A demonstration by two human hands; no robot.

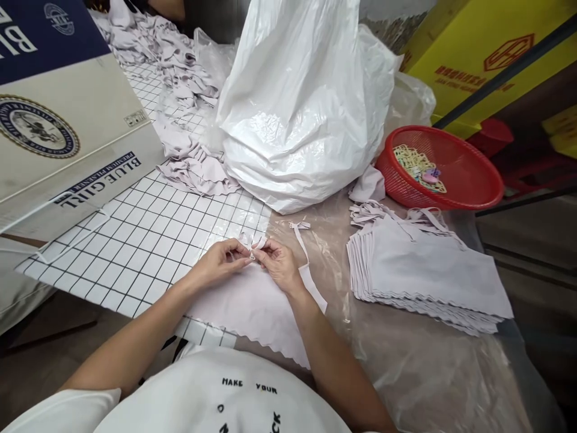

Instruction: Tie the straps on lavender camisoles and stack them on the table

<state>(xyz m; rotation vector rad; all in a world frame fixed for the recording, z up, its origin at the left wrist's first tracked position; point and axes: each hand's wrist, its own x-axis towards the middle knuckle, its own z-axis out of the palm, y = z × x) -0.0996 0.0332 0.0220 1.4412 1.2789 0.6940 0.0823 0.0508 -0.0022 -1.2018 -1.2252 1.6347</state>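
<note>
A pale lilac garment piece (252, 307) with a wavy lower edge lies in front of me, and one of its thin straps (300, 240) trails off past my right hand. At its upper edge, my left hand (225, 260) and my right hand (280, 267) meet with fingertips pinched together. Both are closed on a thin strap (259, 242) of the garment, bunched between them. A tiny pale piece shows at the fingertips, too small to make out. To the right lies a neat stack of matching garment pieces (424, 258), straps at the top.
A large white plastic bag (302, 120) stands beyond my hands. A red plastic basket (478, 174) holds small pale plastic pieces (417, 162). On the left is a cardboard box (67, 120); loose lilac pieces (180, 78) heap behind it on the grid-patterned table cover (135, 240).
</note>
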